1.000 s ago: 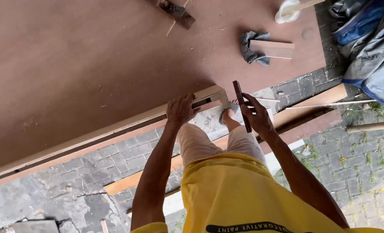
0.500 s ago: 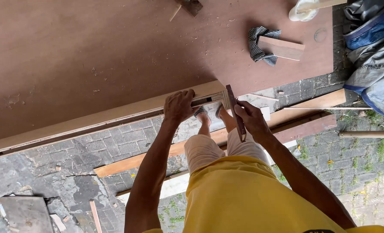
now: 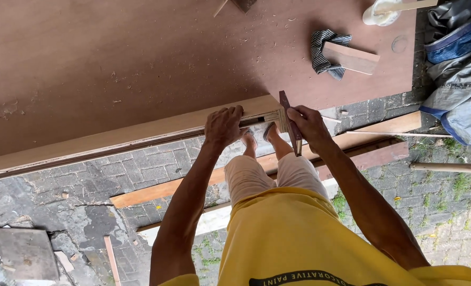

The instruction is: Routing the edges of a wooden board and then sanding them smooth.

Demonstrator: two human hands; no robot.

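Observation:
A large brown plywood board lies flat in front of me, with a pale layered edge strip running along its near side. My left hand grips the end of that edge strip from above. My right hand holds a short dark-faced strip of wood upright against the cut end of the edge. My feet show just below the hands, between the board and the paving.
On the board's far right lie a striped cloth, a small wood block and a whitish plastic container. Long wood planks lie on the brick paving. Grey and blue bags sit at the right; a slab at lower left.
My right hand has brought the short strip down from mid-air to the end of the edge strip. My left hand has stayed on the edge.

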